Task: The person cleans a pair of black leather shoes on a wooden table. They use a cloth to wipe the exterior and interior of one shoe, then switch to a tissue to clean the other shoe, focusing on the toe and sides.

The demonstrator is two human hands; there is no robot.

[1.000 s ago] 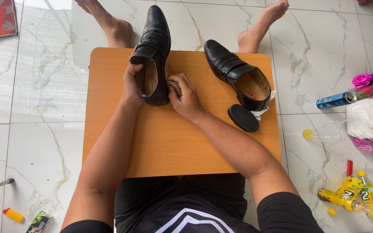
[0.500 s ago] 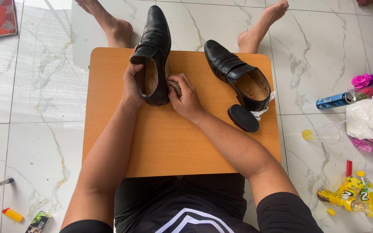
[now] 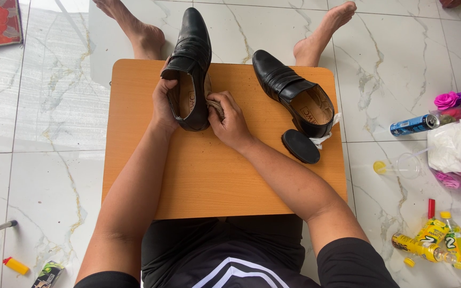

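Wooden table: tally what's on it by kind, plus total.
Black leather shoes: 2, one held by the left hand and right hand at, one lying at
Black oval polish lid: 1
White cloth under the second shoe: 1
Total: 4

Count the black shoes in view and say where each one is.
2. One black shoe is held at its heel end by the left hand, with the right hand against its side. The other shoe lies untouched on the wooden table, right of them.
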